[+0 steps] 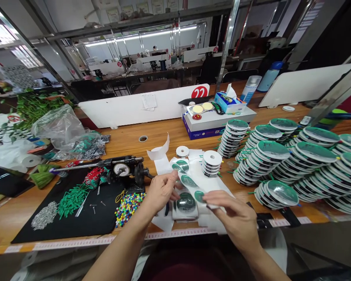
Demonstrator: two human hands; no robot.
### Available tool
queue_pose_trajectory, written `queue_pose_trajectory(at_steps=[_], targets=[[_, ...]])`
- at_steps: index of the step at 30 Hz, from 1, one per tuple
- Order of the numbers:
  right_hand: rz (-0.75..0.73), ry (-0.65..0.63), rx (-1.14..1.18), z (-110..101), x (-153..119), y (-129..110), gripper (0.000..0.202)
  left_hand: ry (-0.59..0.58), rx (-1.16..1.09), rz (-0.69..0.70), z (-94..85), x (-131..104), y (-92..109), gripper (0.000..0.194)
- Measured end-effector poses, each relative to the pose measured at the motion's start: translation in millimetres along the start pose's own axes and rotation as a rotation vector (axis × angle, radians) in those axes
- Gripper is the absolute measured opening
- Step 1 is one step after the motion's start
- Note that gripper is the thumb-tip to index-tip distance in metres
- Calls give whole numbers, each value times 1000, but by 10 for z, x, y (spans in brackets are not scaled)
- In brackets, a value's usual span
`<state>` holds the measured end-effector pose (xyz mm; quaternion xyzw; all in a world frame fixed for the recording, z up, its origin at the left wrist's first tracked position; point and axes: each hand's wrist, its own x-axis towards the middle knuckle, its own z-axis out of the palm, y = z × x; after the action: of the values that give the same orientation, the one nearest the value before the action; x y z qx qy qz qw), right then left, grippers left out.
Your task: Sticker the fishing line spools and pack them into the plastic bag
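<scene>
A white backing strip with round green stickers [188, 180] runs slantwise between my hands. My right hand [236, 214] is closed on its near end, thumb and fingers pinching beside a green sticker [199, 196]. At the strip's left edge my left hand [160, 191] has its fingers curled together; what they hold is hidden. Below the strip, between the hands, lies a stack of square white pieces with a dark green round label [185, 203] on top. Beyond the fingers are a small stack of white spools [212, 163] and a single white spool [182, 151].
Stacks of green-labelled spools [272, 154] crowd the right side. To the left, a black hand-cranked device [121, 170] stands on a black mat [102, 216] with coloured beads [130, 207], green tubes [73, 201] and metal bits [45, 216]. A tissue box [229, 103] sits behind on a carton [206, 132].
</scene>
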<state>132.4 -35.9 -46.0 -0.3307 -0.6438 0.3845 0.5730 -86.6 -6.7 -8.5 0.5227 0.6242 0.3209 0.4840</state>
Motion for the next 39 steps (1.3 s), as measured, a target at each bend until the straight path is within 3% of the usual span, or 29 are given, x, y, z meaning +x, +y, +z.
queue_pose_trajectory(at_steps=[3, 5, 6, 8, 12, 16, 20, 23, 29, 33, 39], targets=[[-217, -260, -57, -65, -40, -146, 23, 44, -113, 132, 34, 131, 19, 51], [-248, -429, -157, -126, -33, -204, 15, 87, -86, 205, 57, 203, 40, 40], [-240, -471, -218, -155, -12, -218, 20, 92, -67, 226, 75, 226, 51, 37], [-238, -412, -340, -197, 69, -217, 32, 66, -39, 253, 132, 241, 75, 33], [-355, -87, -526, -165, 324, -111, 18, -13, 44, 266, 302, 182, 135, 26], [-406, -40, -642, -76, 488, 46, 17, -132, 44, 309, 381, 103, 211, 21], [-432, 8, -712, -66, 468, 131, 16, -282, -98, 284, 324, 90, 250, 43], [-501, 28, -798, -87, 429, 137, 23, -245, -54, 223, 297, 125, 239, 59], [-679, -35, -924, -75, 417, 98, 30, -222, -21, 163, 304, 196, 222, 56], [-781, 34, -907, -4, 401, 173, 40, -186, -53, 129, 290, 198, 186, 60], [-931, 103, -884, 74, 483, 371, 26, -148, -87, 121, 286, 313, 107, 71]])
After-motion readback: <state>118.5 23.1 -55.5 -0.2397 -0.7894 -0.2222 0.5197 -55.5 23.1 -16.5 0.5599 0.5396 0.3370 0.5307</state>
